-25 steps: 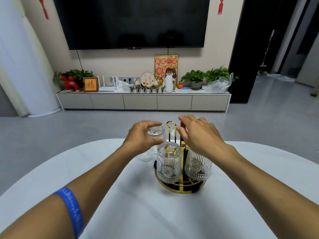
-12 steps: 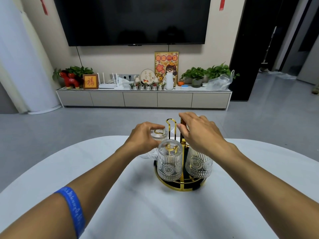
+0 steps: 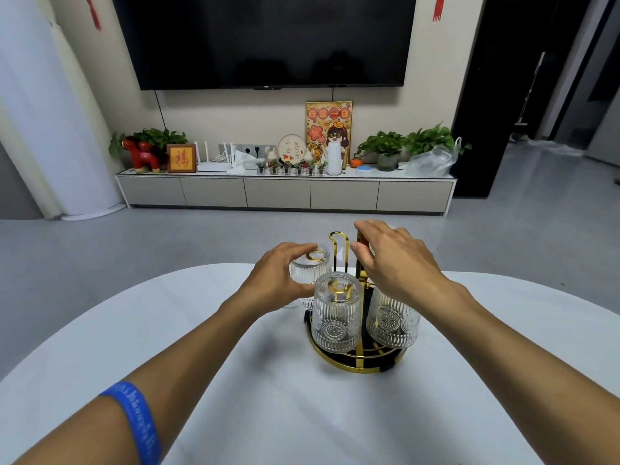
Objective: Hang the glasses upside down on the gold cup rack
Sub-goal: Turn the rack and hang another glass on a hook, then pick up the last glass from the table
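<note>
Head view. Gold rack (image 3: 349,360) stands on the white table (image 3: 235,380), right of centre. Two glasses already hang mouth-down on its near pegs: front glass (image 3: 336,315) and right glass (image 3: 392,322), close together but apart. Left hand (image 3: 281,278) wraps a third glass (image 3: 310,268), inverted, fingers (image 3: 298,249) curled round its wall; a gold peg tip shows through its base, so it appears to be over a peg on the rack's left side (whether fully seated cannot be told). Right hand (image 3: 396,260) hovers over the rack's handle loop (image 3: 336,246), fingers loosely bent, holding nothing visible.

Risks, as judged: letting go early could leave the third glass tilted on its peg and knock it against the front glass. The right wrist passes just above the right glass; a careless withdrawal might jolt the rack.
</note>
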A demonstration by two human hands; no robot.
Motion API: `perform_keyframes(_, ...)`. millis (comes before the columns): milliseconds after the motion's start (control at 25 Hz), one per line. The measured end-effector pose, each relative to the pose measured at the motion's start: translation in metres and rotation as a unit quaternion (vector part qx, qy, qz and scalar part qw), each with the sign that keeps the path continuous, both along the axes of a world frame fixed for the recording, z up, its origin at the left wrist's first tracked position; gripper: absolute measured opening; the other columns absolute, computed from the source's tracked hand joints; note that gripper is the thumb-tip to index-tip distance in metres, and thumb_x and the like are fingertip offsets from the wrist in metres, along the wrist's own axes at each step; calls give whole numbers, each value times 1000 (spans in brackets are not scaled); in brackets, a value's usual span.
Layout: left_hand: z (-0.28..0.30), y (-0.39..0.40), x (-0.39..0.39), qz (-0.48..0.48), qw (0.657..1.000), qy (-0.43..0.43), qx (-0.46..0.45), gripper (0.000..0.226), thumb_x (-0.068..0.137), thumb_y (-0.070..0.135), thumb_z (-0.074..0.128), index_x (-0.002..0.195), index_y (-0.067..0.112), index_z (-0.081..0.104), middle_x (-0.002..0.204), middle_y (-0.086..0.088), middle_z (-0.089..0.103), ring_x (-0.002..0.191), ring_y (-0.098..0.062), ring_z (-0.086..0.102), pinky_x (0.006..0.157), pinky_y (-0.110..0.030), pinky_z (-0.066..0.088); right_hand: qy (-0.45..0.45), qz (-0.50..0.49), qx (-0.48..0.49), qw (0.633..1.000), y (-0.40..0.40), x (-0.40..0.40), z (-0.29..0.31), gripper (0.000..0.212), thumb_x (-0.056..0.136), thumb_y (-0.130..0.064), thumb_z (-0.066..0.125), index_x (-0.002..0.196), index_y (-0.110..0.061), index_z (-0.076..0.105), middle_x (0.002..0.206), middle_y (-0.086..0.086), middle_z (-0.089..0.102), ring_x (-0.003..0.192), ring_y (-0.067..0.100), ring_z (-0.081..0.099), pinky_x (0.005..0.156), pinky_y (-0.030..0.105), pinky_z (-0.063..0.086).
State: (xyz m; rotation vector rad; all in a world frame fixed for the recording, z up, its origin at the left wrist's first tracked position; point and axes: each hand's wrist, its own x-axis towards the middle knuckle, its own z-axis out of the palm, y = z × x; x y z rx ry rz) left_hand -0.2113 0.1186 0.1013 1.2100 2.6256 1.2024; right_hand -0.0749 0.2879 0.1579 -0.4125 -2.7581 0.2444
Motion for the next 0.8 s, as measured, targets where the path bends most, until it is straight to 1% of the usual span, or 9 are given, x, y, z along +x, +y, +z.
perform_keyframes(120, -28, -24, -9, 65, 990, -93, 84, 90, 67, 6, 78, 142, 35, 40, 140, 6, 47, 125, -13, 44, 87, -22, 45, 15, 1, -3, 1000, 0, 0, -2, 48, 101, -44, 31, 143, -22, 36, 149, 0, 43, 129, 33, 41, 96, 49, 38)
perform_keyframes(240, -58, -33, -26, 187, 967, -154, 83, 90, 69, 3, 77, 145, 28, 34, 143, -3, 45, 125, -20, 44, 91, -33, 46, 31, 6, -8, 999, 1, -1, -6, 47, 101, -44, 32, 142, -22, 38, 147, 1, 45, 127, 32, 43, 94, 49, 39)
perform_keyframes(320, -70, -24, -39, 177, 957, -216, 75, 97, 68, 3, 80, 147, 27, 30, 144, 0, 42, 125, -21, 43, 91, -34, 44, 48, 11, -9, 999, 3, -2, -10, 46, 100, -44, 32, 141, -23, 38, 146, 0, 46, 125, 32, 44, 93, 49, 39)
perform_keyframes(400, -76, -14, -49, 107, 961, -248, 59, 100, 64, 1, 84, 144, 31, 32, 137, 8, 42, 119, -15, 43, 82, -24, 42, 61, 13, -16, 998, 4, -2, -12, 47, 100, -46, 32, 142, -24, 37, 147, 0, 46, 126, 31, 43, 93, 49, 40)
perform_keyframes(480, -84, -7, -59, 62, 960, -265, 62, 91, 60, 1, 86, 133, 33, 42, 132, 11, 52, 115, -13, 49, 78, -20, 42, 65, 17, -20, 998, 3, -2, -14, 49, 100, -47, 31, 144, -25, 35, 150, -2, 42, 129, 30, 42, 96, 49, 40)
perform_keyframes(600, -92, 4, -69, 69, 954, -280, 81, 70, 59, 4, 89, 118, 26, 57, 114, 4, 69, 101, -9, 66, 77, -21, 51, 70, 21, -18, 997, 5, -4, -16, 51, 100, -47, 30, 145, -25, 33, 151, -3, 40, 130, 29, 41, 96, 46, 39)
perform_keyframes(680, -95, 10, -71, 87, 957, -268, 71, 55, 59, 8, 90, 101, 30, 61, 101, 7, 71, 80, 3, 67, 63, -13, 51, 66, 20, -18, 997, 6, -3, -16, 51, 99, -48, 29, 146, -26, 33, 152, -3, 39, 131, 28, 40, 97, 45, 38)
perform_keyframes(720, -95, 13, -71, 99, 957, -262, 71, 52, 58, 11, 90, 96, 30, 61, 96, 10, 69, 78, 4, 66, 60, -13, 49, 64, 19, -18, 998, 6, -3, -15, 52, 99, -49, 29, 146, -27, 33, 152, -4, 39, 131, 28, 40, 97, 45, 38)
perform_keyframes(800, -94, 11, -70, 156, 950, -253, 91, 53, 54, 19, 91, 98, 26, 62, 92, 10, 68, 83, -5, 65, 61, -20, 47, 63, 15, -19, 998, 5, -2, -14, 51, 100, -48, 30, 146, -27, 33, 152, -4, 40, 131, 27, 40, 98, 46, 38)
